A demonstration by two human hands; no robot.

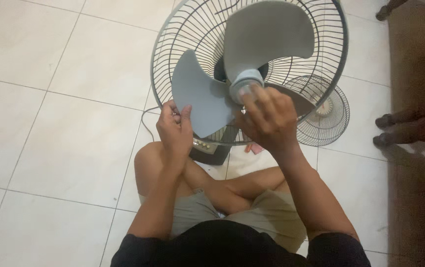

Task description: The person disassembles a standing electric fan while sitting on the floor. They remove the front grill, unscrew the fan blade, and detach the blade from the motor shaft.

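Head view: our left hand (175,129) clamps the fan blade (200,101); right hand (266,116) fingers (252,94) grip the hub cap (246,86), which next needs turning.

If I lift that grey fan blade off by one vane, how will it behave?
The fan blade looks like thin moulded plastic: probably light, and the vane may flex. Its smooth surface could slip. The left hand pinches one vane's edge while the right hand covers the hub.

Two hands (175,129) (266,116), one fan blade (232,69), two wire guards (173,44) (326,116), one cord (145,121).
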